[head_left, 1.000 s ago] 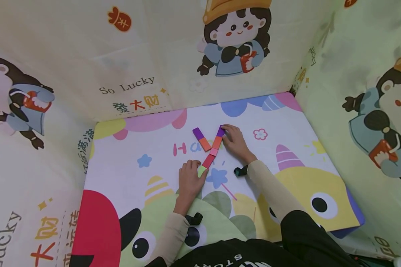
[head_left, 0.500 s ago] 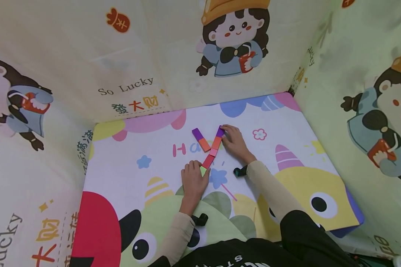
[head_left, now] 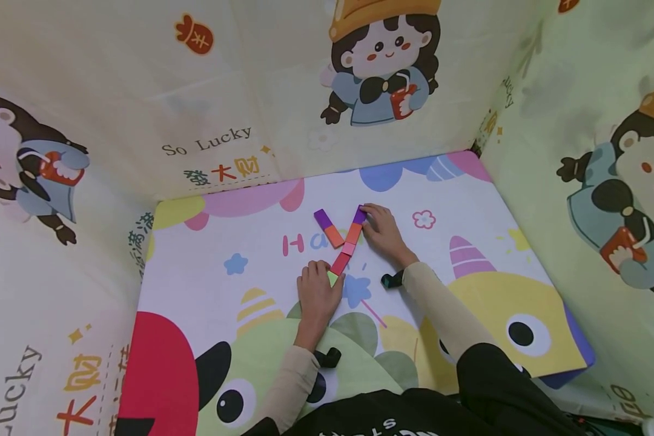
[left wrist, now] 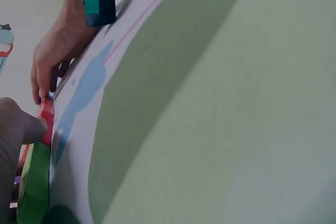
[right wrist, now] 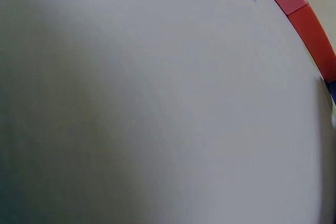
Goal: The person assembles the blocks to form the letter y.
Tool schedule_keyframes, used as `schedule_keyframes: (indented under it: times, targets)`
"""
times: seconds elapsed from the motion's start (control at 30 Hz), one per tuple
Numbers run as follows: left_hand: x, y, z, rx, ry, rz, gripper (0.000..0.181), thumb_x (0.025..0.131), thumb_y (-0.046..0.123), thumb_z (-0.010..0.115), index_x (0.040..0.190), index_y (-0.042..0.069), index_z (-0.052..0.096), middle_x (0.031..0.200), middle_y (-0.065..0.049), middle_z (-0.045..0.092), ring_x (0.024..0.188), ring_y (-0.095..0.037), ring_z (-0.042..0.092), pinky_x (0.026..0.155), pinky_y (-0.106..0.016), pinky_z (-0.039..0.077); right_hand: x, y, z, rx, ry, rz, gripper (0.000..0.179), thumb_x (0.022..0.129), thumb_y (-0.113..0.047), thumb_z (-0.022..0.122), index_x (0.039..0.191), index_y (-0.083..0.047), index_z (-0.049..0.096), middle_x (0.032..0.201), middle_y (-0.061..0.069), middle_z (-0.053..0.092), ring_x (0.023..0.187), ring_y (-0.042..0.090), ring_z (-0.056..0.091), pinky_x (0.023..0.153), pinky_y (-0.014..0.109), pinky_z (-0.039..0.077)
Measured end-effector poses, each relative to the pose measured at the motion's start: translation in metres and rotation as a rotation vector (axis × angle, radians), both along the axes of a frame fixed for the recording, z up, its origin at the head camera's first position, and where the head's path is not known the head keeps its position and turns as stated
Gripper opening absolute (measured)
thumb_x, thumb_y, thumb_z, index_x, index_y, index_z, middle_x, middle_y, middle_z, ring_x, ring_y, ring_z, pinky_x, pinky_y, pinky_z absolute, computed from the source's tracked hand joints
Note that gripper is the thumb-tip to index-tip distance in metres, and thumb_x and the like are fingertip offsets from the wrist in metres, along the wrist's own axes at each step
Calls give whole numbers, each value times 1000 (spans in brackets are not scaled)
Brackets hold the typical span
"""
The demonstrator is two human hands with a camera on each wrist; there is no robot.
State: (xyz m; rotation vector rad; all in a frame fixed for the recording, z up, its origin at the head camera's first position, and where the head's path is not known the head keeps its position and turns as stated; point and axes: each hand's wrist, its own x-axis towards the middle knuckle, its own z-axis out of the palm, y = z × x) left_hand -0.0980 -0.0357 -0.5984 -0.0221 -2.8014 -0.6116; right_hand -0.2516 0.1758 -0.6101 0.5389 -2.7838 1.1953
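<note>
Several flat coloured blocks form a Y-like shape on the printed mat. My left hand (head_left: 318,297) pinches the green block (left wrist: 35,182) at the near end, thumb on its right and fingers on its left, largely covering it in the head view. Above it in the row come a red block (head_left: 340,263), a pink block (head_left: 348,248), an orange block (head_left: 353,232) and a purple block (head_left: 358,213). My right hand (head_left: 387,233) touches the purple block's far end and right side with its fingertips. Another orange block (head_left: 335,237) and purple block (head_left: 322,218) make the left branch.
The mat (head_left: 196,284) carries printed cartoon figures and letters. Cream cloth walls (head_left: 283,91) with printed figures enclose the back and sides. A dark wrist camera (head_left: 392,280) sits at the right cuff, another dark device (head_left: 328,357) at the left.
My left hand has shifted slightly right, bringing the green block up toward the lower end of the red block. The right hand stays where it was.
</note>
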Motion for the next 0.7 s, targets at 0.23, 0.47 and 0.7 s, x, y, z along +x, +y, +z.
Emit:
schedule_keyframes:
  times: [0.23, 0.47, 0.7]
  targets:
    - [-4, 2, 2, 9, -87, 16, 47, 95, 47, 72, 120, 10, 58, 107, -10, 61, 98, -28, 59, 81, -42, 48, -1, -4, -1, -9, 12, 9, 48, 103, -19, 55, 151, -10, 52, 159, 14, 48, 152, 36, 36, 129, 54, 23]
    - [18, -8, 0, 24, -90, 10, 50, 94, 41, 74, 128, 7, 57, 116, -13, 61, 102, -31, 57, 84, -45, 47, 5, -7, -6, -38, 17, 0, 47, 104, -17, 55, 150, -9, 52, 161, 17, 45, 151, 39, 37, 127, 57, 24]
    - [44, -32, 2, 5, -159, -16, 53, 93, 43, 75, 130, 9, 58, 117, -11, 60, 102, -29, 55, 83, -42, 45, 11, -3, -2, -145, -91, -25, 48, 106, -20, 51, 154, -13, 48, 165, 11, 40, 157, 33, 31, 130, 53, 20]
